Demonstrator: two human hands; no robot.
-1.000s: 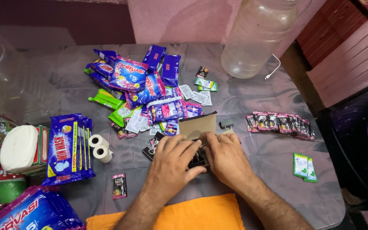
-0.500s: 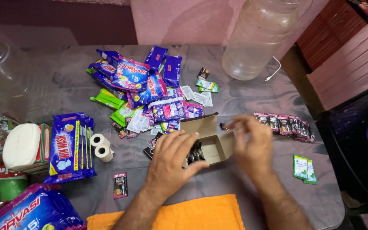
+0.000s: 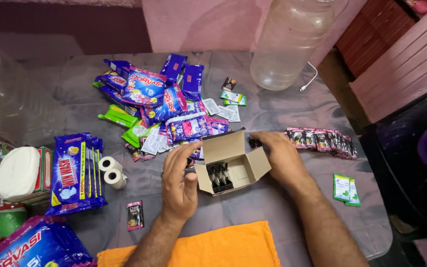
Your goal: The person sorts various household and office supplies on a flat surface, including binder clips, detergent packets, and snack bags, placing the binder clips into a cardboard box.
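Nearest the camera, an orange cloth [image 3: 213, 247] lies at the table's near edge, in front of the small cardboard box [image 3: 233, 165]. That box sits open at the middle of the grey table [image 3: 282, 111], its flaps spread, with a cluster of black binder clips [image 3: 219, 176] in its left part.

The left hand [image 3: 180, 178] rests against the box's left side, fingers held upright and slightly spread, the thumb close to the box wall; whether it grips the wall cannot be told. The right hand [image 3: 281, 157] lies just right of the box and behind its right flap, fingers curled together, their tips over a small dark thing that cannot be made out.

Left of the box, two small white paper rolls [image 3: 111, 171] lie beside a stack of blue soap packets [image 3: 75, 170], and a small dark sachet [image 3: 135, 215] sits nearer the camera. Right of the box, a row of pink-and-black sachets [image 3: 322, 141] stretches away from the right hand, and a pair of green-and-white sachets [image 3: 347, 188] lies well apart to the right.

Behind the box, a heap of blue and purple pouches [image 3: 159, 99] mixes with green packets [image 3: 119, 118]. Farthest back, to the right of the heap, stands a large clear plastic jar [image 3: 290, 44].
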